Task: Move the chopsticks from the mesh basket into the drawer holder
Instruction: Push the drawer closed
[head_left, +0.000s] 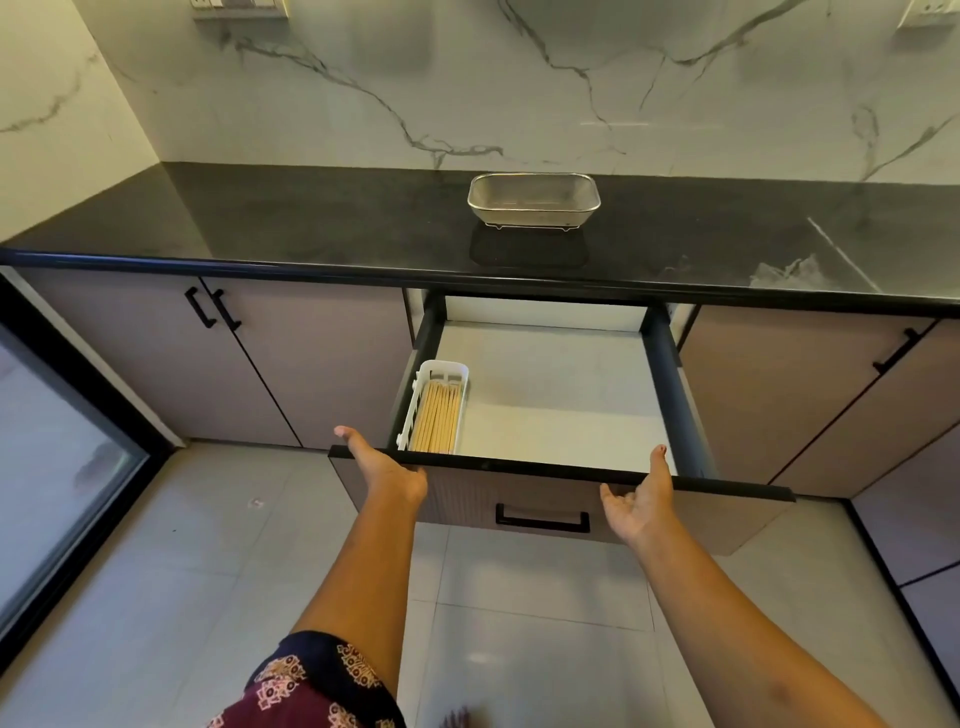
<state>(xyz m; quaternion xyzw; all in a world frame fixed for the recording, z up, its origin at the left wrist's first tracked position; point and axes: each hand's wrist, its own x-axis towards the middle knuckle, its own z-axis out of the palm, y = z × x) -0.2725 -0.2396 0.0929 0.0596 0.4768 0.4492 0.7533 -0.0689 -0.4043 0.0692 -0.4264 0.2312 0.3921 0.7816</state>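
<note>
Marble wall (467, 78), white with grey veins, runs across the back

Black countertop (311, 223) spans the full width below it, front edge glossy

Pale tiled floor (208, 545) below; glass door (52, 441) in a dark frame at far left

Grey-brown cabinet doors (322, 364) with black bar handles flank the opening under the countertop

Drawer (561, 384) pulled well out under the countertop's front edge: white base, dark side walls, grey-brown front with a black handle (542, 518)

Mesh basket (530, 215): steel, rectangular, upright on small wire feet, toward the back edge of the countertop, above the drawer. No chopsticks visible in it

Holder (439, 366): white plastic, long and narrow, in the front left corner of the drawer, along the left wall, near end at the drawer front

Chopsticks (436, 421): pale wood, a full bundle lying flat and parallel inside the holder, lengthwise front to back

Left hand (387, 467): at the left end of the drawer front's top edge. Thumb straight, pointing outward along the edge. Other fingers hidden behind the hand; cannot tell if curled or flat

Right hand (641, 506): at the drawer front, right of the handle. Thumb up over the top edge, remaining fingers apart and loosely bent by the front face, clasping nothing

Patterned dark-red sleeve (311, 686) at the bottom edge, by the left arm
</note>
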